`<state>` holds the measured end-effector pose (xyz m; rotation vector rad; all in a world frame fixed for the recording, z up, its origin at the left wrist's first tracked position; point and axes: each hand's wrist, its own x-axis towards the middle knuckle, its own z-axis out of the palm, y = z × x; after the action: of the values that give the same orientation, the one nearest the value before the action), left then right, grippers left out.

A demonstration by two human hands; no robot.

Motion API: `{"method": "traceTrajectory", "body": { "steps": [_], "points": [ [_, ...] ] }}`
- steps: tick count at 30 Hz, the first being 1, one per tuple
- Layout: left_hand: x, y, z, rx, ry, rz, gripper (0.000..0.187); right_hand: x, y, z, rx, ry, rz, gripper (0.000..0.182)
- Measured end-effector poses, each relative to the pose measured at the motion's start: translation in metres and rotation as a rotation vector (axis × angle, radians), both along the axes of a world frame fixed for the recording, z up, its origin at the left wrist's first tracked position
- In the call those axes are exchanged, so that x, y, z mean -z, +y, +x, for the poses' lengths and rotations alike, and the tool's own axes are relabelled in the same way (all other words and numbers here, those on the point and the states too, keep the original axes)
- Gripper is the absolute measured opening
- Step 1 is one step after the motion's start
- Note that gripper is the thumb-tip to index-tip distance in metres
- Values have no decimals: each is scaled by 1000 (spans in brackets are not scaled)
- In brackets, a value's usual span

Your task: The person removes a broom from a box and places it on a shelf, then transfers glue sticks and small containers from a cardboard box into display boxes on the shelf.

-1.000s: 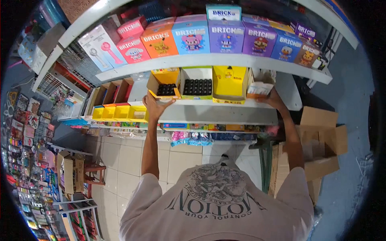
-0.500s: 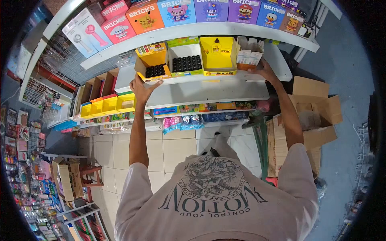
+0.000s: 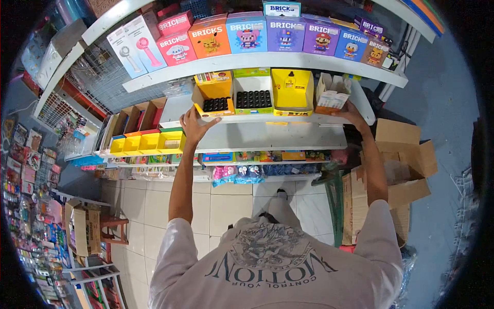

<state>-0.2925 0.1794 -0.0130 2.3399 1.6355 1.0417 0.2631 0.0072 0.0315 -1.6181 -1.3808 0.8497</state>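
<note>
Side by side on the white shelf stand an orange-yellow display box [image 3: 212, 88], a white-and-green display box [image 3: 252, 87], a yellow glue display box [image 3: 293, 92] and a smaller white-and-orange carton [image 3: 332, 92]. Rows of black-capped items fill the first two. My left hand [image 3: 196, 126] grips the orange-yellow box's lower left corner, its thumb stretched along the front. At the other end, my right hand [image 3: 353, 115] is curled against the carton's lower right side; some of its fingertips are hidden.
Above runs a shelf of BRICKS boxes [image 3: 247, 38], its white edge [image 3: 267, 60] close over the displays. Yellow trays [image 3: 149, 142] sit to the left. A lower white shelf [image 3: 267, 135] lies in front. An open cardboard box [image 3: 399, 175] stands at the right, near my right arm.
The head view has shifted, so the shelves and boxes appear lower and farther right. Both hands keep their places at the two ends of the row.
</note>
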Motion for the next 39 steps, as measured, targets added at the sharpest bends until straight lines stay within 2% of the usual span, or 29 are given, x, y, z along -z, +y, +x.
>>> {"method": "traceTrajectory", "body": {
  "steps": [3, 6, 7, 10, 14, 17, 20, 33, 39],
  "points": [
    [5, 6, 1, -4, 76, 13, 112, 7, 1, 13, -56, 35, 29, 72],
    [5, -2, 5, 24, 57, -30, 114, -5, -5, 6, -47, 1, -14, 73],
    [5, -3, 6, 21, 46, -42, 114, -15, -7, -1, -88, 77, 0, 77],
    [4, -4, 10, -2, 21, -43, 115, -18, -9, 2, -65, 57, 38, 80],
    [4, -7, 14, -19, 28, -84, 118, -10, -5, 16, 14, -21, -60, 85],
    [3, -7, 16, -18, 29, -101, 118, -15, -12, 15, -33, -20, 63, 87],
    [1, -11, 22, 1, 80, -96, 117, -33, -22, 4, 46, 3, -59, 95],
    [-8, -20, 46, 42, 248, -139, 115, -14, -15, 30, 12, 127, -47, 77],
    [-12, -20, 47, 53, 200, -192, 112, -6, -17, 38, 32, 144, -16, 75]
  ]
}}
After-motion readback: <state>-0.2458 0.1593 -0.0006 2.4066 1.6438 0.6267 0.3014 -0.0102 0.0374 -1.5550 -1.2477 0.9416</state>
